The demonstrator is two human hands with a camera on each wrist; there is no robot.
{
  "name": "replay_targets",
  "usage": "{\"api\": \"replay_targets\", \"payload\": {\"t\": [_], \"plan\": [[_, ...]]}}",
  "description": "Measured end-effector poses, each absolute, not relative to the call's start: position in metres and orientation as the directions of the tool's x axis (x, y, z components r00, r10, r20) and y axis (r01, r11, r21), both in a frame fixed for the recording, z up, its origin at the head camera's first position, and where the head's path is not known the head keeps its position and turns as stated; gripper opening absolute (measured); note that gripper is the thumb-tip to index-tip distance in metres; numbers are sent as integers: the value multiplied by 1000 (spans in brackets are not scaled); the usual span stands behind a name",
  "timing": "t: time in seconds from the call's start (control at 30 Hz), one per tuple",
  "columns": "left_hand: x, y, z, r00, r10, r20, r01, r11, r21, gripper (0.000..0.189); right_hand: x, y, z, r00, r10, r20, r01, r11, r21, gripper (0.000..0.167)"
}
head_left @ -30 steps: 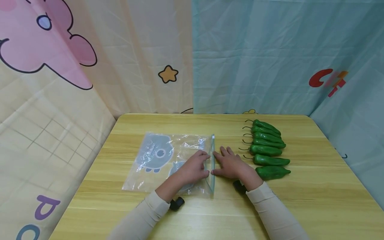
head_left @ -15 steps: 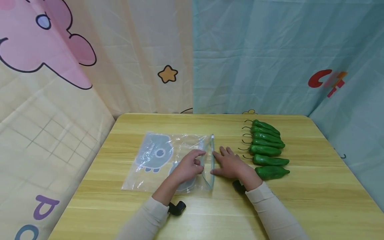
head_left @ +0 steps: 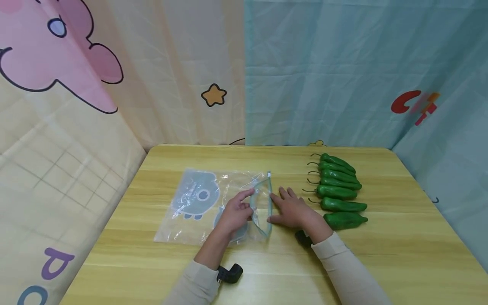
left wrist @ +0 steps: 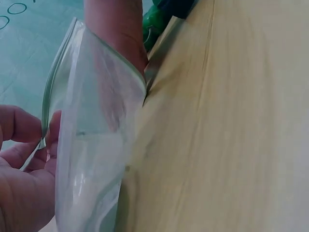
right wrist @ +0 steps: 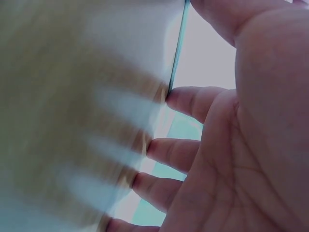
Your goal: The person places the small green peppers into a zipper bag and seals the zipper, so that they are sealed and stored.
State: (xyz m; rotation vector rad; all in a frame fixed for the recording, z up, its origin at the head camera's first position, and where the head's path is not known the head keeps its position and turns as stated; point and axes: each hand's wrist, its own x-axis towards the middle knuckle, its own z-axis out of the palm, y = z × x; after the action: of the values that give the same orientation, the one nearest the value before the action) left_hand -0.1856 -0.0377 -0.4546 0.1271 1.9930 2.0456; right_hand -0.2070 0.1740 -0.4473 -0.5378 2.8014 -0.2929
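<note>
A clear zip bag point(head_left: 206, 195) with grey-blue cartoon prints lies flat on the table, its mouth toward the right. My left hand point(head_left: 234, 216) pinches the upper lip of the mouth, lifted away from the lower one; in the left wrist view the green zip strip point(left wrist: 47, 101) runs between thumb and finger of the left hand point(left wrist: 24, 183). Across the opening, my right hand point(head_left: 293, 209) rests with spread fingers on the lower lip at the table. The right wrist view shows straight fingertips of the right hand point(right wrist: 212, 159) along that blue-green edge point(right wrist: 178, 48).
Several green peppers point(head_left: 337, 192) lie in a column right of my right hand, most stems pointing left. The wooden table point(head_left: 400, 254) backs onto a printed cloth curtain point(head_left: 305, 72). Black wrist cameras point(head_left: 230, 273) sit below each wrist.
My left hand has drawn the bag's upper lip to the left, so the mouth gapes wider. My right hand has stayed at the lower lip. The peppers have not moved.
</note>
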Motion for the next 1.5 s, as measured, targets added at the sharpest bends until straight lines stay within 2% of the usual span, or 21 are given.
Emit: {"api": "replay_targets", "payload": {"t": [0.27,0.5,0.6,0.7,0.83,0.93,1.03,1.17,1.3,1.5], "plan": [[-180,-38,-459,-938,303,-169,-178,-5,984,60,-208,174,-447,-898,-373,-232,-315,916,-250,83],[-175,-39,-463,-942,265,-205,-205,31,978,54,-206,173,-448,-896,-380,-230,-323,913,-251,84],[-172,-40,-463,-944,257,-208,-225,-41,973,55,-207,172,-449,-897,-381,-225,-325,912,-249,84],[-169,-39,-463,-940,265,-213,-266,-181,947,56,-206,172,-450,-898,-383,-217,-329,912,-246,83],[-167,-37,-463,-936,278,-217,-315,-379,870,59,-205,172,-450,-898,-386,-211,-331,909,-253,83],[-167,-35,-463,-939,273,-208,-317,-460,829,58,-204,172,-450,-900,-382,-208,-327,909,-257,83],[-166,-36,-462,-940,260,-219,-317,-438,841,51,-203,172,-449,-903,-375,-210,-320,912,-256,83],[-164,-38,-461,-930,272,-246,-329,-322,888,41,-203,172,-448,-902,-374,-216,-316,913,-260,83],[-164,-42,-460,-918,303,-257,-335,-244,910,39,-203,172,-449,-900,-377,-218,-320,912,-256,83],[-169,-47,-459,-897,373,-238,-358,-296,885,48,-203,173,-448,-900,-380,-212,-322,910,-261,83]]}}
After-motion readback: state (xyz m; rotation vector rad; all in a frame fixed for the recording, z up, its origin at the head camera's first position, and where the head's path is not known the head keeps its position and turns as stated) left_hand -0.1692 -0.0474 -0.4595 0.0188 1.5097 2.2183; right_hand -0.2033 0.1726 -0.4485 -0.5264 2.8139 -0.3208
